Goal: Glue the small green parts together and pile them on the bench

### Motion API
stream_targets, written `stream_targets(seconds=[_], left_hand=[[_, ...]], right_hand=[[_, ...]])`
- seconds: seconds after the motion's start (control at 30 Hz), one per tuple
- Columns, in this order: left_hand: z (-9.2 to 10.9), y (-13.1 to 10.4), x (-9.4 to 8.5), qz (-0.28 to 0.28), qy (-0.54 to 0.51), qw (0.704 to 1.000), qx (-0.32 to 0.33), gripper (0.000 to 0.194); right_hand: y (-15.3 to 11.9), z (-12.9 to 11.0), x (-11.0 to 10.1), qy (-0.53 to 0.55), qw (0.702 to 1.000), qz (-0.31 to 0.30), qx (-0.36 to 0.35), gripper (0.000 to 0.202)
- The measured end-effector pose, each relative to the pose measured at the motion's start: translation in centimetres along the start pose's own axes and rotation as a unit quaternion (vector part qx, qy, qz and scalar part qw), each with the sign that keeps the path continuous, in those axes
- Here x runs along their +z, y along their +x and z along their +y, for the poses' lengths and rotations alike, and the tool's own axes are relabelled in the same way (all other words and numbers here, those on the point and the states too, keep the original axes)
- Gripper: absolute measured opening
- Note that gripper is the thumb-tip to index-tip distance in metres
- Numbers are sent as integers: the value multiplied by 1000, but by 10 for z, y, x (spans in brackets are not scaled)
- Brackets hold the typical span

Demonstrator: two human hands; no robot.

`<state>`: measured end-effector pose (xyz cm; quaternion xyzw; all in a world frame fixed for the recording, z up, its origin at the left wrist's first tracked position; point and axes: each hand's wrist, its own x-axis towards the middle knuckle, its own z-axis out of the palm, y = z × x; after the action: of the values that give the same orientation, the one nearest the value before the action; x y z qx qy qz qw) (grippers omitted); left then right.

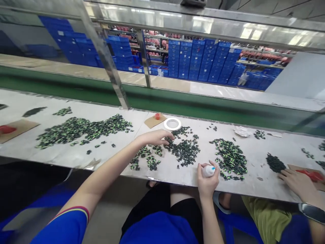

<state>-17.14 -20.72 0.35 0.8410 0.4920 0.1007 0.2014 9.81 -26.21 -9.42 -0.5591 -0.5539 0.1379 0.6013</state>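
Observation:
My left hand reaches over the left edge of a pile of small dark pieces. Its index finger and thumb are a little apart, and I cannot make out anything between them. In my right hand is a small white squeeze bottle with a blue tip, fingers wrapped around it above the table's front edge. Small clusters of black-and-green pieces lie below my left hand. To the right of the bottle spreads a larger heap of black-and-green pieces.
Behind the dark pile lies a white tape roll, beside a red cap on cardboard. A long black-and-green heap covers the left. At right, another person's hand touches a dark pile. A metal post rises behind.

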Motion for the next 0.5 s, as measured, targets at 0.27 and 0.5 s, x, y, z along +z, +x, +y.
stream_targets(seconds=[0.27,0.5], left_hand=[[-27,-16,26,-6,85,992,-93,21],[-40,-7,32,-38,84,991,-102,13]], right_hand=[[3,2,1,-51,998,-38,-25,36],[3,-1,-3,32,991,-54,116,56]])
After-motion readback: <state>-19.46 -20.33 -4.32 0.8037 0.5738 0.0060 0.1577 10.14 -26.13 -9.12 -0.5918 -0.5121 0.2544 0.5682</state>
